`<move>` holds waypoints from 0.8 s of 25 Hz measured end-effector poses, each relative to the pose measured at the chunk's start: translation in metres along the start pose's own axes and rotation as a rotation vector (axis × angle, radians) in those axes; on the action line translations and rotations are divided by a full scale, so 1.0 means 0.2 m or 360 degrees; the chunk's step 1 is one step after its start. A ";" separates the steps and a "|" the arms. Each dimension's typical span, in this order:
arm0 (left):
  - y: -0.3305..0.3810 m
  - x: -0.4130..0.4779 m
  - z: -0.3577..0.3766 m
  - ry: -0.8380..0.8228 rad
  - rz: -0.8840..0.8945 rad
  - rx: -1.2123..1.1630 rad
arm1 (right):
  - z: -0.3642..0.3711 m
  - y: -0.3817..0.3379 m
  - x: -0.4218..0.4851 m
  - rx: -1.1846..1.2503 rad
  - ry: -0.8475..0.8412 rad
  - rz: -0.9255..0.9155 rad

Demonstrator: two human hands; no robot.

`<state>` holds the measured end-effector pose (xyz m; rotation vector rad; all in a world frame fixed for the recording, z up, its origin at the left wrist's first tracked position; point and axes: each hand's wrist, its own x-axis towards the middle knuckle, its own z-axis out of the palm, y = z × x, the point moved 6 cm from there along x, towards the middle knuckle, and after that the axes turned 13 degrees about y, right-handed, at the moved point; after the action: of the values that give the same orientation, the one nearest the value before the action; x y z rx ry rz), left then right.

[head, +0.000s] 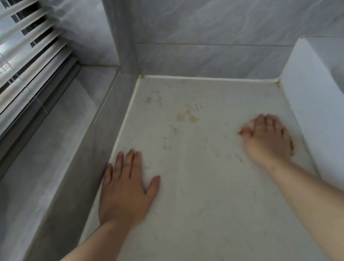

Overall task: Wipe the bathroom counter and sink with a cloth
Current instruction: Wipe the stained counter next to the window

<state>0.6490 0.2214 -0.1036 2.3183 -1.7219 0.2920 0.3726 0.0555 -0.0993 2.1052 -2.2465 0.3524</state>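
Left hand [126, 189]: palm down, fingers straight and together, pressed flat on the counter [201, 204] at its left edge; holds nothing.
Right hand [269, 137]: blurred, fingers spread, flat on the counter just beside the sink [333, 118]; nothing seen in its grasp.
Counter: pale veined slab between sill [48, 163] and sink.
Stain [189, 116]: yellowish, beyond both hands.
Sink: white, adjoining the counter's right edge.
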 end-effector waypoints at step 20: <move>0.01 0.00 -0.01 -0.0065 -0.0010 -0.0001 | 0.01 0.12 -0.02 0.0010 -0.0062 -0.0140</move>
<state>0.6478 0.2207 -0.1022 2.3448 -1.7329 0.2444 0.3492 0.0608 -0.1046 2.2242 -2.1672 0.3177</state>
